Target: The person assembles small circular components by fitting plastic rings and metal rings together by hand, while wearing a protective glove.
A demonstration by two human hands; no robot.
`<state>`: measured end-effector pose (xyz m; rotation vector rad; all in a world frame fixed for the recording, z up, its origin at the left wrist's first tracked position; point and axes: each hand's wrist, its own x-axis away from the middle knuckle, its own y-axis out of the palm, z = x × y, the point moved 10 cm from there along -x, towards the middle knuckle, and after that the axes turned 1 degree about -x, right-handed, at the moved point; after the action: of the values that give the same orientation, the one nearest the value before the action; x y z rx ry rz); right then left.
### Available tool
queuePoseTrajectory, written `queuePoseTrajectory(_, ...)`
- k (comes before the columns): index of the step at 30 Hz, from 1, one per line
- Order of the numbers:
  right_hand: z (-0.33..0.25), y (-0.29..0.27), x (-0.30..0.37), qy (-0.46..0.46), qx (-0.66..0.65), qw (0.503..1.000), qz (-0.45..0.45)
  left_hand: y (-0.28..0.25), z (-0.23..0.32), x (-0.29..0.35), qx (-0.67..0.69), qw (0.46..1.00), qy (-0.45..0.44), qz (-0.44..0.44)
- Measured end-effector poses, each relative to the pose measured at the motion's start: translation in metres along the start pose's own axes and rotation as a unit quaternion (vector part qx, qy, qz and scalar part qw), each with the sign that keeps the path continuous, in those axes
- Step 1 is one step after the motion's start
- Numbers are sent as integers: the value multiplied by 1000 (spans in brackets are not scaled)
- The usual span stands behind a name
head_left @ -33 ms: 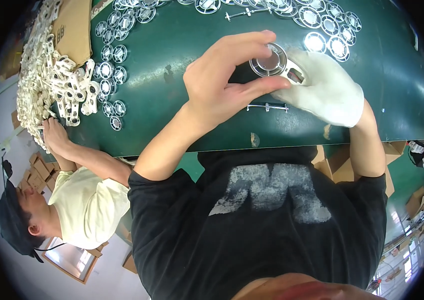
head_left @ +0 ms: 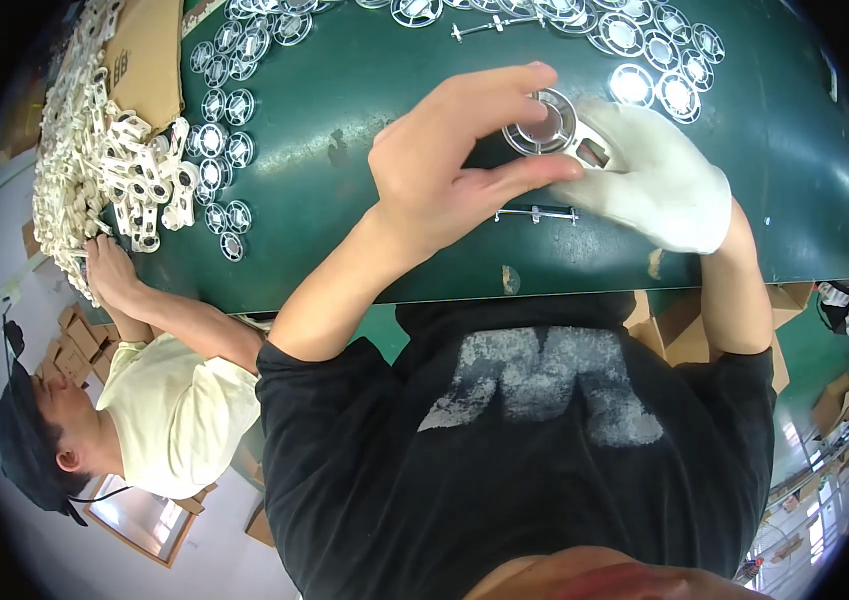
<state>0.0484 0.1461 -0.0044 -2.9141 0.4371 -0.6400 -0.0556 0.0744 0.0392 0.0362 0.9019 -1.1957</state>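
So the person was leaning over a dark green table (head_left: pixel 364 200) with both hands on the same little part, a round white plastic spool (head_left: pixel 541 125) with spokes and a hub in the middle. The bare left hand (head_left: pixel 454 165) was curled around it from the left, index finger arched over the top edge and thumb pressed against the lower rim, so that hand was clamped on the spool. The right hand (head_left: pixel 656 180) wore a white glove and met the spool from the right side, its fingertips closed on the rim next to a small tab sticking out there. The spool sat just above the table surface, roughly center-top of the view. Just below the hands, a thin white plastic stick (head_left: pixel 536 213) lay flat on the green top. Rows of matching white spools (head_left: pixel 656 62) were spread along the far edge of the table, and another cluster of them (head_left: pixel 219 150) sat over on the left. Beside that cluster was a big heap of white plastic brackets (head_left: pixel 94 170), partly resting on a sheet of cardboard (head_left: pixel 149 55). A co-worker in a pale yellow shirt and dark cap sat at the left, and that person's hand (head_left: pixel 109 268) was touching the bottom of the bracket heap. Cardboard boxes (head_left: pixel 679 325) showed under the table edge.
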Motion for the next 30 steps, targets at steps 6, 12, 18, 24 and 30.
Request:
queuePoseTrajectory(6,3,11,-5,-32,-151,987,-36,4,19,-1,41,993,94,-60)
queuePoseTrajectory(12,0,-8,-5,-71,122,975,171,15,-14,1,269,958,-88,38)
queuePoseTrajectory(18,-19,-3,9,-208,313,883,282,28,-32,4,358,904,-229,-37)
queuePoseTrajectory(24,-30,-6,10,-179,271,897,300,3,-26,-34,183,965,-143,-122)
queuePoseTrajectory(30,-25,-6,11,-152,195,917,312,-104,-176,-71,335,854,-396,44)
